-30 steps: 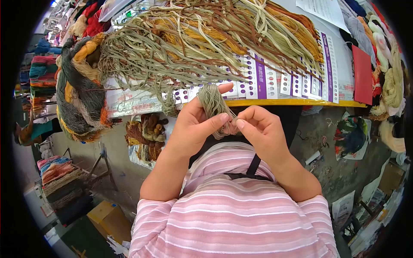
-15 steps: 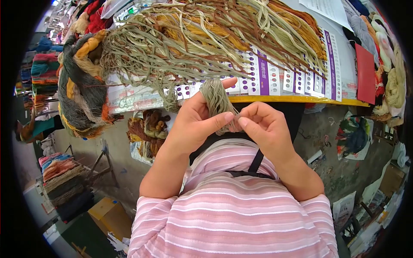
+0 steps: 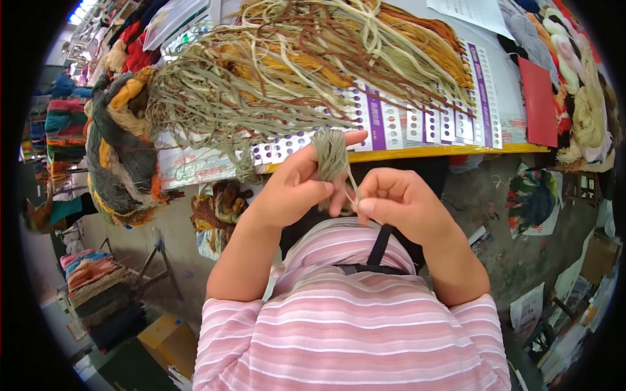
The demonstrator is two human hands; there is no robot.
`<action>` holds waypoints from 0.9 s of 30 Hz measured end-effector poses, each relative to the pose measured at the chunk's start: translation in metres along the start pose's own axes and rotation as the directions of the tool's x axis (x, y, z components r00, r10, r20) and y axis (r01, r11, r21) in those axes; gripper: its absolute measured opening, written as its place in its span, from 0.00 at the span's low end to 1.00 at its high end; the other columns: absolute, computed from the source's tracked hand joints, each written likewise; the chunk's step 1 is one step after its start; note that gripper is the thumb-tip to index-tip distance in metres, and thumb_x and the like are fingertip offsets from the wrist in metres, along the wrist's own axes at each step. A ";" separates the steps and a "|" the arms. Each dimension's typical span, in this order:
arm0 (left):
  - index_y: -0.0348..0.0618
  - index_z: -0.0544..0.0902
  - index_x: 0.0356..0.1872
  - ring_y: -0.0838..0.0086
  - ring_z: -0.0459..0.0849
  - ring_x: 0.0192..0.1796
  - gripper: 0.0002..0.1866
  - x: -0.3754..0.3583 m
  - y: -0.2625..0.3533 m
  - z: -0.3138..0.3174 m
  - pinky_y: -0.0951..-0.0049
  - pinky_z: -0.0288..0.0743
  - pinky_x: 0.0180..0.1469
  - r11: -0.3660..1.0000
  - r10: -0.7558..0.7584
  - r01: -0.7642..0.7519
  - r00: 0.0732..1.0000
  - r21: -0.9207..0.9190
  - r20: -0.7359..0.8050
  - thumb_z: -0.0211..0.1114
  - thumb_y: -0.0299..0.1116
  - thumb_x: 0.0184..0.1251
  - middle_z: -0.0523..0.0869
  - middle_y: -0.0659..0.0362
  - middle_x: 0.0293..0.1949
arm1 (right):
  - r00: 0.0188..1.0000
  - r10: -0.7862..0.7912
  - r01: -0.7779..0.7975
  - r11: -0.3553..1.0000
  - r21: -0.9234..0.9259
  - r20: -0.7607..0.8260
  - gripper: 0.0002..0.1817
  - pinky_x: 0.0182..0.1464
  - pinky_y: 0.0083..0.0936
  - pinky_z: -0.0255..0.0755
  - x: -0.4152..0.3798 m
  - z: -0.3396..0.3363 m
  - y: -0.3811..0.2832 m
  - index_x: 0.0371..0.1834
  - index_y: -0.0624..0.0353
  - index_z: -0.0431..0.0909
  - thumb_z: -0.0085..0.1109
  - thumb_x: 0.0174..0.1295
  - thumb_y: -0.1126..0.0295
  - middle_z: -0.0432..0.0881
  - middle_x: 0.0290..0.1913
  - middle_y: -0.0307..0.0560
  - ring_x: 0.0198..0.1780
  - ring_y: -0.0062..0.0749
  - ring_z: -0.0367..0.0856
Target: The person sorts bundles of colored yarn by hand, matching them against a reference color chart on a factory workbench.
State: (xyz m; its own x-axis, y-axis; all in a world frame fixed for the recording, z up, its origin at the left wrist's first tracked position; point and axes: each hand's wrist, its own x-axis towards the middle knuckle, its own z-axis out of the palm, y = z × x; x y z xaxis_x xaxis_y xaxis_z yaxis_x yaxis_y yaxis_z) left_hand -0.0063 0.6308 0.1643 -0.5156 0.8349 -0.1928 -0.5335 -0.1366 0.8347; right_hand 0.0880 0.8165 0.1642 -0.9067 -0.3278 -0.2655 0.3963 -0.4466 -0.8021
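A looped bundle of grey-green yarn hangs around the fingers of my left hand, whose index finger points out to the right. Thin strands run from the bundle to my right hand, where thumb and index finger pinch them together. Both hands are in front of my body, just off the table's yellow edge. Beyond them a wide spread of green, ochre and brown yarn lies over white and purple cards with rows of holes.
Dark grey and orange skeins hang over the table's left end. A red folder and pale skeins lie at the right. Brown yarn is below the table edge. A person is at the far left.
My right hand has drawn slightly away from the bundle, and strands now stretch between the hands. The camera view has shifted a little, so the table appears further left.
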 end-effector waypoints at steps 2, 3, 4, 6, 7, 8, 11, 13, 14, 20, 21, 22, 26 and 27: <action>0.28 0.56 0.70 0.79 0.76 0.23 0.40 0.003 0.006 0.011 0.81 0.69 0.26 0.996 -0.069 0.068 0.997 0.056 0.019 0.61 0.28 0.56 0.77 0.60 0.31 | 1.000 0.015 -0.015 0.999 -0.029 0.023 0.06 0.31 0.13 0.63 -0.007 -0.005 -0.004 0.39 0.64 0.78 0.58 0.64 0.72 0.78 0.30 0.34 0.29 0.12 0.69; 0.28 0.55 0.70 0.80 0.75 0.22 0.41 0.004 0.008 0.016 0.82 0.67 0.23 0.991 -0.103 0.101 0.994 0.087 0.025 0.62 0.29 0.56 0.76 0.60 0.30 | 0.999 0.022 -0.020 0.999 -0.043 0.037 0.07 0.31 0.13 0.63 -0.010 -0.009 -0.006 0.40 0.64 0.78 0.58 0.64 0.72 0.78 0.30 0.33 0.29 0.12 0.69; 0.27 0.57 0.69 0.81 0.74 0.21 0.39 0.004 0.004 0.010 0.84 0.64 0.21 0.989 -0.126 0.117 0.986 0.090 0.105 0.62 0.28 0.56 0.76 0.61 0.26 | 0.998 0.069 -0.068 0.992 -0.103 0.013 0.08 0.31 0.13 0.63 -0.015 -0.014 -0.013 0.42 0.66 0.78 0.58 0.64 0.72 0.78 0.30 0.35 0.28 0.13 0.68; 0.29 0.63 0.67 0.84 0.69 0.19 0.34 -0.003 -0.008 -0.015 0.83 0.61 0.20 0.992 -0.057 0.019 0.950 0.125 0.308 0.63 0.30 0.60 0.73 0.63 0.22 | 0.993 -0.112 0.115 0.977 0.182 -0.024 0.09 0.28 0.13 0.62 -0.029 -0.028 -0.013 0.42 0.67 0.79 0.60 0.63 0.72 0.76 0.27 0.34 0.26 0.14 0.68; 0.29 0.66 0.64 0.84 0.66 0.18 0.30 -0.013 -0.007 -0.027 0.83 0.59 0.18 0.999 -0.001 -0.015 0.946 0.049 0.324 0.62 0.30 0.62 0.71 0.64 0.19 | 0.979 -0.197 0.206 0.926 0.318 -0.058 0.10 0.27 0.13 0.61 -0.038 -0.037 -0.014 0.41 0.68 0.79 0.60 0.62 0.72 0.75 0.26 0.34 0.25 0.14 0.67; 0.30 0.69 0.62 0.85 0.64 0.16 0.26 -0.022 -0.005 -0.039 0.83 0.56 0.17 0.998 0.055 -0.048 0.939 -0.029 0.339 0.61 0.30 0.64 0.69 0.65 0.17 | 0.974 -0.223 0.225 0.919 0.325 -0.044 0.10 0.24 0.13 0.59 -0.054 -0.053 -0.019 0.39 0.69 0.79 0.62 0.60 0.72 0.72 0.25 0.33 0.22 0.14 0.66; 0.36 0.73 0.36 0.87 0.57 0.12 0.09 -0.067 0.019 -0.088 0.83 0.45 0.09 0.897 0.340 -0.286 0.934 -0.337 0.111 0.47 0.29 0.73 0.61 0.69 0.14 | 0.929 -0.314 0.323 0.946 0.013 -0.194 0.09 0.17 0.14 0.51 -0.120 -0.114 -0.025 0.34 0.69 0.79 0.65 0.56 0.73 0.66 0.21 0.31 0.17 0.12 0.62; 0.37 0.73 0.44 0.86 0.51 0.12 0.12 -0.111 0.042 -0.134 0.84 0.44 0.10 0.822 0.370 -0.434 0.899 -0.368 -0.234 0.41 0.32 0.77 0.59 0.69 0.15 | 0.901 -0.165 0.066 0.966 -0.249 -0.402 0.06 0.15 0.15 0.47 -0.172 -0.161 -0.019 0.31 0.67 0.79 0.63 0.56 0.75 0.66 0.21 0.30 0.16 0.12 0.60; 0.40 0.71 0.39 0.87 0.51 0.12 0.11 -0.129 0.056 -0.145 0.84 0.44 0.11 0.822 0.336 -0.454 0.874 -0.343 -0.351 0.41 0.33 0.78 0.58 0.69 0.15 | 0.845 -0.045 -0.045 0.987 -0.155 -0.532 0.04 0.15 0.14 0.46 -0.196 -0.179 -0.017 0.30 0.64 0.78 0.61 0.57 0.75 0.65 0.20 0.30 0.16 0.12 0.59; 0.41 0.71 0.40 0.86 0.51 0.13 0.11 -0.202 0.109 -0.208 0.82 0.44 0.13 0.654 0.389 -0.645 0.735 -0.396 -0.555 0.41 0.33 0.78 0.58 0.69 0.16 | 0.280 -0.044 0.538 0.834 0.119 -0.959 0.06 0.15 0.13 0.44 -0.416 -0.338 0.017 0.36 0.58 0.74 0.52 0.69 0.69 0.56 0.19 0.28 0.16 0.12 0.51; 0.40 0.70 0.42 0.86 0.51 0.13 0.11 -0.208 0.114 -0.213 0.82 0.44 0.13 0.597 0.410 -0.686 0.706 -0.414 -0.577 0.41 0.34 0.78 0.58 0.69 0.17 | 0.299 -0.117 0.651 0.751 0.113 -0.947 0.07 0.15 0.13 0.44 -0.486 -0.388 0.027 0.39 0.60 0.74 0.49 0.70 0.69 0.53 0.19 0.29 0.16 0.12 0.49; 0.40 0.70 0.43 0.87 0.51 0.13 0.10 -0.206 0.119 -0.206 0.82 0.44 0.13 0.571 0.475 -0.711 0.694 -0.411 -0.541 0.42 0.34 0.78 0.58 0.69 0.17 | 0.042 -0.149 0.761 0.645 -0.065 -0.988 0.08 0.16 0.13 0.44 -0.525 -0.406 0.030 0.44 0.63 0.74 0.47 0.71 0.71 0.52 0.19 0.30 0.16 0.13 0.49; 0.38 0.70 0.49 0.88 0.53 0.13 0.12 -0.116 0.115 -0.099 0.83 0.45 0.13 0.507 0.658 -0.711 0.684 -0.487 -0.314 0.49 0.36 0.75 0.60 0.69 0.16 | 0.120 -0.464 0.702 0.665 -0.255 -0.878 0.15 0.17 0.14 0.44 -0.462 -0.344 -0.033 0.56 0.70 0.71 0.45 0.70 0.75 0.51 0.20 0.31 0.16 0.14 0.47; 0.37 0.70 0.51 0.89 0.53 0.13 0.14 -0.084 0.099 -0.077 0.84 0.46 0.12 0.602 0.609 -0.618 0.765 -0.506 -0.210 0.50 0.36 0.75 0.60 0.69 0.16 | 0.082 -0.401 0.669 0.701 -0.248 -0.913 0.16 0.17 0.14 0.44 -0.365 -0.280 -0.060 0.57 0.71 0.71 0.45 0.69 0.75 0.52 0.21 0.31 0.17 0.13 0.48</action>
State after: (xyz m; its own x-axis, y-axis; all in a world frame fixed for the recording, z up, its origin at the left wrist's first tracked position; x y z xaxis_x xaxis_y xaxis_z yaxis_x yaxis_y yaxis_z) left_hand -0.0670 0.5059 0.2239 -0.8600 0.4432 0.2528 -0.3414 -0.8681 0.3605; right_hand 0.3548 1.1960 0.1599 -0.3647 0.9119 -0.1883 -0.3648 -0.3260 -0.8721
